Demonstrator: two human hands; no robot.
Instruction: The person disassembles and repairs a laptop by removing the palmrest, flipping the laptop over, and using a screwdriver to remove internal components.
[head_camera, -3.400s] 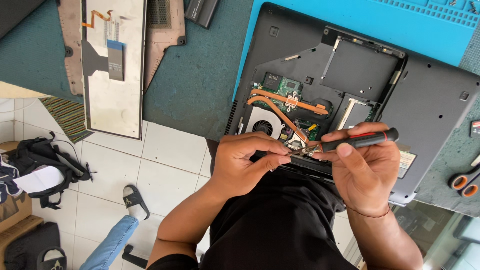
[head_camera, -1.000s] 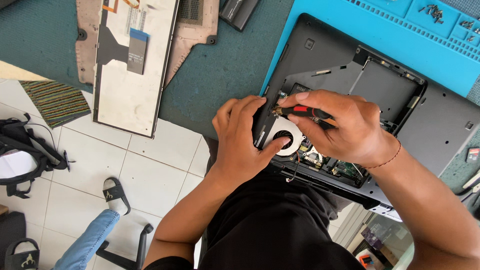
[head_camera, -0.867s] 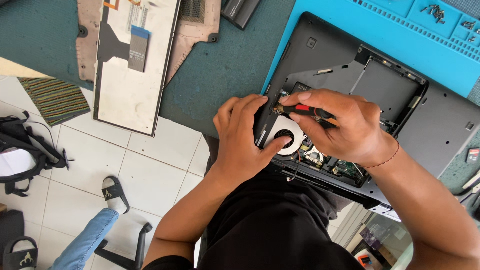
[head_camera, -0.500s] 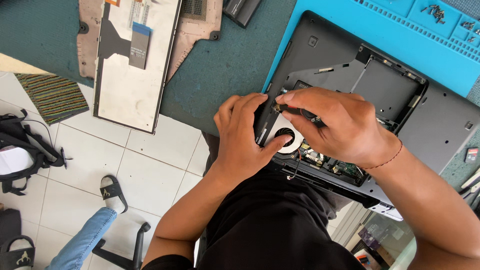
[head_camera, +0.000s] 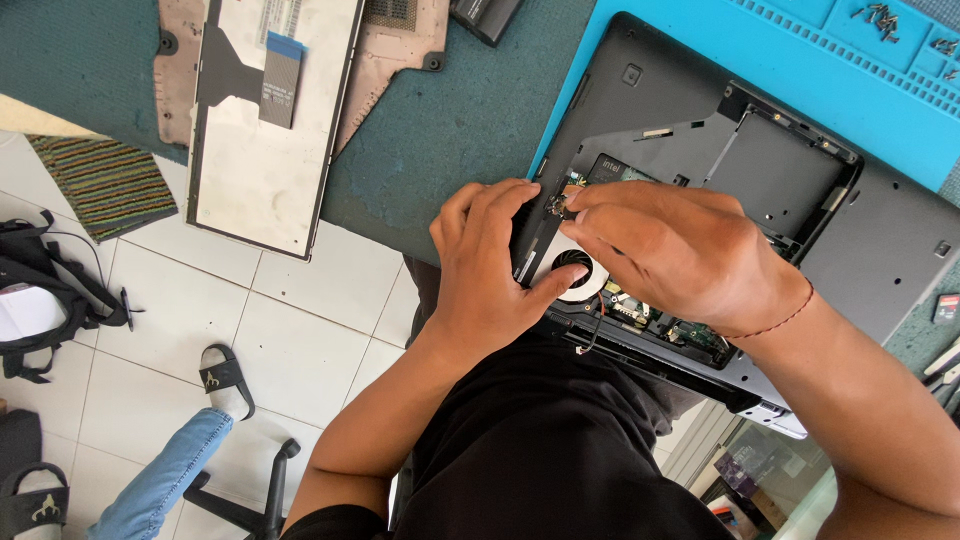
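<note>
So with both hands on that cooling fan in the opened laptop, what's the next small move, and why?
Probably a gentle lift of the fan out of its bay. The left hand already grips its near edge, thumb on the housing, and the right hand pinches at its top corner. A thin wire hangs loose below, so lift slowly from the laptop.

1. The left hand (head_camera: 490, 265) lies palm down, fingers curled together and pointing up and to the right, thumb stretched out sideways toward the other hand.
2. The right hand (head_camera: 680, 255) reaches in from the right, back of the hand up, fingertips pinched together at its left end, close to the left fingertips.
3. Both forearms are bare and angle inward from the body; a thin red cord circles the right wrist.
</note>
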